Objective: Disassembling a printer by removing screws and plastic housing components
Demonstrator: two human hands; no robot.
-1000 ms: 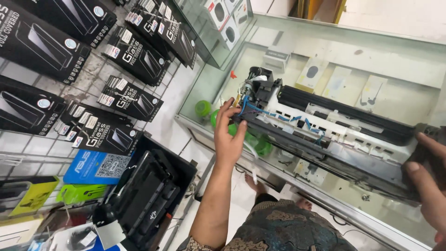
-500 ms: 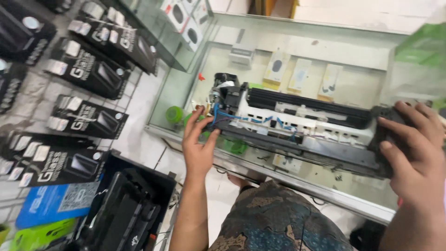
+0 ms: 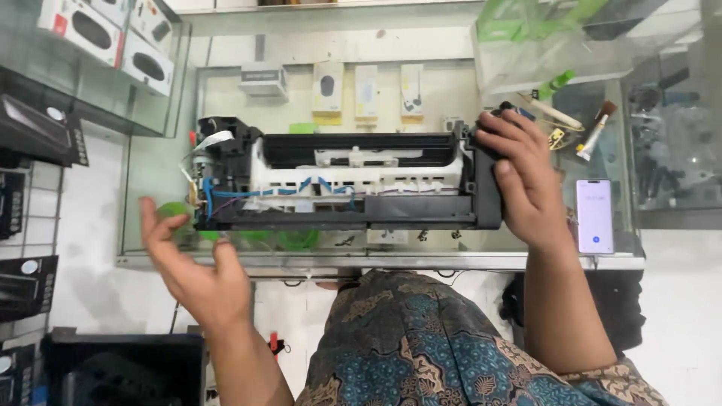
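While the right hand grips the printer chassis (at its end), the left hand hovers, fingers spread, empty.

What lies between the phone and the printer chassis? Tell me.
In the head view, the right hand, gripping the printer chassis at its end, lies between it and the phone.

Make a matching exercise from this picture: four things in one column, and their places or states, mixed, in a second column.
Things:
1. right hand
2. left hand
3. white smartphone
4. black and white stripped printer chassis

Places or states:
A. open, palm up, off the chassis
B. flat on the glass counter, right of the chassis
C. gripping the chassis' right end
D. lying across the counter

Pairs: 1-C, 2-A, 3-B, 4-D
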